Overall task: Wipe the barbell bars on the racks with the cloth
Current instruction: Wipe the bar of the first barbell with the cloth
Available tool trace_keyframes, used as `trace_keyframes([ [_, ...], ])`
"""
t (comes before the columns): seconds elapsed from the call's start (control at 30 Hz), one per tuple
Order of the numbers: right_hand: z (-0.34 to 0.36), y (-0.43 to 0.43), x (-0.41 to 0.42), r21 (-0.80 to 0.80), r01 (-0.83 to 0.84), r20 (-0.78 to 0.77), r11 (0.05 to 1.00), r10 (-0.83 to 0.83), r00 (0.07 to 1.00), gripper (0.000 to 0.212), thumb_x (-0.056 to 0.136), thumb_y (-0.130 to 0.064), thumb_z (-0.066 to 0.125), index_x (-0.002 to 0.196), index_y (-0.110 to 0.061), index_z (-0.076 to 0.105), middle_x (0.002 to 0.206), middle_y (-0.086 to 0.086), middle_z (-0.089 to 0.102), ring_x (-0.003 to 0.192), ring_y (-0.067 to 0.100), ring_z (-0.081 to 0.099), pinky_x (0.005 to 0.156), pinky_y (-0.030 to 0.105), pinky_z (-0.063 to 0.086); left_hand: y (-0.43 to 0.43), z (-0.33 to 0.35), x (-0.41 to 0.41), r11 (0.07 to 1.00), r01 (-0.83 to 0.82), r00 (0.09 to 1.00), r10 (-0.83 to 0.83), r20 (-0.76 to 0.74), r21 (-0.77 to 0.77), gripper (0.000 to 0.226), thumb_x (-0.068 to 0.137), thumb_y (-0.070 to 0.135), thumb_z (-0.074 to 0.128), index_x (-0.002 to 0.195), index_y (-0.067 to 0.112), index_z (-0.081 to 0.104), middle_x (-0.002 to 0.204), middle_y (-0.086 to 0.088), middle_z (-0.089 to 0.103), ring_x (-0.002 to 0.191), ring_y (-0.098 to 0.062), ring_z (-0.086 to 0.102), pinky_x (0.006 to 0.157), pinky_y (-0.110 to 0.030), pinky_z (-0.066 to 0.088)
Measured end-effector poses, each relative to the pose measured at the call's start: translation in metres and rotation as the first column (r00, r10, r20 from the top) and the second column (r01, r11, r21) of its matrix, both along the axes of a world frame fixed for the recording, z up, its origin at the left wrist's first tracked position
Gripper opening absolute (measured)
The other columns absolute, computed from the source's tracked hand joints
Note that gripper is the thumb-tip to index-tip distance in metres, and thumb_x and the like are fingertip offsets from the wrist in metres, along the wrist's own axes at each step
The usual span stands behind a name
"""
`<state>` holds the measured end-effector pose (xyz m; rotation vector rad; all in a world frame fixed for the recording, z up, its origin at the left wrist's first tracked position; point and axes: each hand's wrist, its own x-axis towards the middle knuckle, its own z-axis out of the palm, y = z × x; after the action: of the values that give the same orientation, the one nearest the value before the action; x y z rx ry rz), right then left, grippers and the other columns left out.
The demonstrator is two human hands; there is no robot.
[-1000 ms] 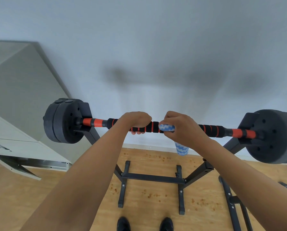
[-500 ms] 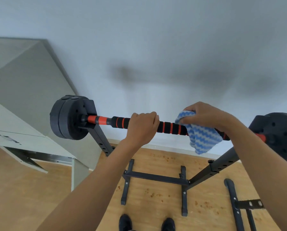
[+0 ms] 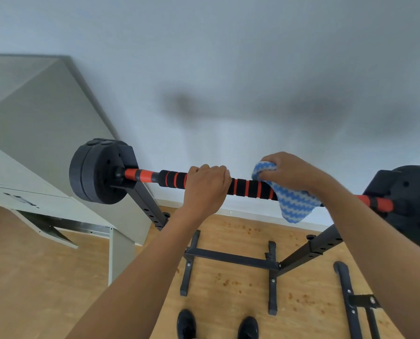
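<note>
Head view. We find the barbell bar (image 3: 248, 188) lying across the black rack (image 3: 231, 258), its grip section black with orange rings, its bare ends orange. A black weight plate (image 3: 96, 171) sits at the bar's left end, just outside the rack's left upright (image 3: 148, 204); a second plate (image 3: 414, 204) sits at the right end, partly cut by the frame edge.

We record the left hand (image 3: 205, 188) closed fully round the bar left of its middle, fingers wrapped over the top and curled behind it. The right hand (image 3: 290, 171) is pressed down on the bar right of its middle, fingers curled over a blue-and-white zigzag cloth (image 3: 293, 205). The cloth is draped over the bar beneath that hand, one fold bunched at the fingertips and the rest hanging below the bar. A short stretch of ringed grip shows between the two hands.

Below, the rack's base stands on a wooden floor (image 3: 45, 277) marked with small orange specks. Two black shoes (image 3: 187, 324) show at the lower edge. A grey cabinet (image 3: 40, 133) stands at the left against the pale wall (image 3: 228, 57).
</note>
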<state>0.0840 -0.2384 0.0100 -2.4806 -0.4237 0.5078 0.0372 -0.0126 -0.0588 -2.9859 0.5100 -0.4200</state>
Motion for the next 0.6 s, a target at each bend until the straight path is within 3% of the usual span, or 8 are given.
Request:
trace_keyframes([
  [0.07,-0.011,0.000,-0.001,0.110,0.076,0.072,0.991,-0.084,0.994,0.016,0.092,-0.039,0.067,0.090,-0.024,0.070,0.081,-0.004,0.068,0.076,0.015,0.063,0.070,0.030,0.045,0.001,0.001,0.002,1.000,0.009,1.000,-0.010,-0.012,-0.027,0.015,0.089,0.008,0.054,0.079,0.016,0.048,0.065,0.004,0.045,0.058,-0.021,0.044,0.066,-0.035,0.037],
  [0.17,-0.017,0.002,-0.001,0.115,0.026,0.137,0.993,-0.042,0.990,0.015,0.092,-0.041,0.067,0.092,-0.026,0.070,0.084,-0.009,0.068,0.078,0.010,0.063,0.072,0.029,0.049,0.005,0.003,0.006,0.995,0.027,0.999,-0.030,-0.024,-0.095,0.021,0.096,0.011,0.054,0.076,0.016,0.051,0.063,0.004,0.049,0.054,-0.021,0.048,0.062,-0.037,0.046],
  [0.27,-0.019,0.009,-0.003,0.028,-0.070,0.178,0.997,0.064,0.982,0.012,0.094,-0.034,0.061,0.093,-0.027,0.071,0.086,-0.010,0.067,0.079,0.011,0.062,0.072,0.029,0.048,0.002,0.007,0.004,0.998,0.050,0.996,-0.046,-0.081,0.043,0.023,0.083,0.011,0.070,0.073,0.015,0.051,0.055,0.004,0.043,0.044,-0.019,0.042,0.046,-0.027,0.036],
  [0.37,-0.017,0.015,-0.006,-0.025,-0.105,0.228,0.994,0.108,0.968,0.016,0.094,-0.024,0.055,0.094,-0.024,0.071,0.084,-0.009,0.063,0.077,0.010,0.059,0.071,0.030,0.047,0.003,0.009,0.011,0.993,0.019,0.993,-0.005,-0.114,0.118,0.030,0.071,0.016,0.082,0.069,0.017,0.052,0.051,0.006,0.032,0.041,-0.017,0.037,0.046,-0.022,0.026],
  [0.43,-0.016,0.018,-0.009,-0.053,-0.113,0.281,0.992,0.123,0.952,0.015,0.093,-0.023,0.054,0.094,-0.022,0.069,0.085,-0.009,0.059,0.076,0.013,0.057,0.070,0.033,0.047,0.001,0.011,0.014,0.988,0.010,0.993,0.009,-0.121,0.156,0.031,0.078,0.016,0.077,0.072,0.017,0.047,0.053,0.007,0.025,0.045,-0.019,0.039,0.047,-0.024,0.025],
  [0.53,-0.017,0.019,-0.015,-0.098,-0.143,0.331,0.985,0.168,0.929,0.015,0.092,-0.022,0.054,0.096,-0.020,0.068,0.089,-0.005,0.058,0.078,0.017,0.057,0.070,0.037,0.050,-0.002,0.015,0.017,0.974,0.015,0.984,0.026,-0.174,0.227,0.017,0.094,0.015,0.057,0.084,0.018,0.045,0.063,0.005,0.036,0.060,-0.021,0.050,0.052,-0.029,0.032],
  [0.6,-0.017,0.018,-0.020,-0.104,-0.151,0.353,0.983,0.179,0.918,0.014,0.093,-0.022,0.054,0.098,-0.020,0.067,0.091,-0.005,0.058,0.077,0.018,0.057,0.069,0.037,0.050,-0.003,0.021,0.020,0.969,0.023,0.975,0.033,-0.221,0.245,0.014,0.097,0.015,0.055,0.088,0.018,0.045,0.069,0.004,0.040,0.066,-0.023,0.053,0.056,-0.031,0.037],
])
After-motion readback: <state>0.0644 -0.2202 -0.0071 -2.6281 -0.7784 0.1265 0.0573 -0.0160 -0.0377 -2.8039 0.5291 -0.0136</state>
